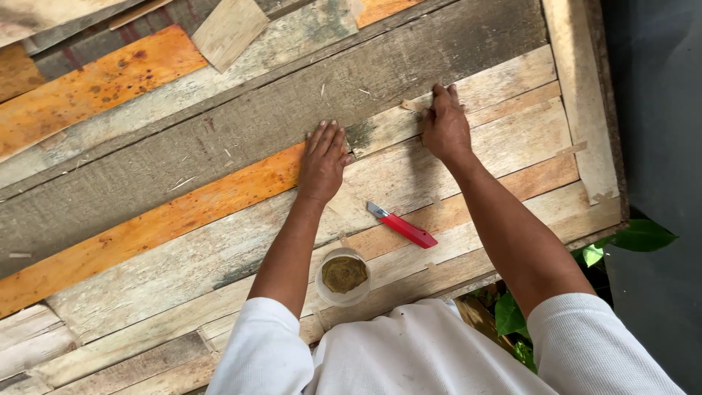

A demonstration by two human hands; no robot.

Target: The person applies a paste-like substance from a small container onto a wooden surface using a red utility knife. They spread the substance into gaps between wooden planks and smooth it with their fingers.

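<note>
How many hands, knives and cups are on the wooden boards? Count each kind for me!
Hands: 2, the left hand and right hand, both flat on the boards
Red knife: 1
Cup of brownish paste: 1
Total: 4

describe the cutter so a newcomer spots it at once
Start at the panel of weathered planks under both hands. Below the right hand, beside the round cup of brownish paste, lies the utility knife. It is the only bright red thing there, with a short metal blade end pointing up-left.
</note>
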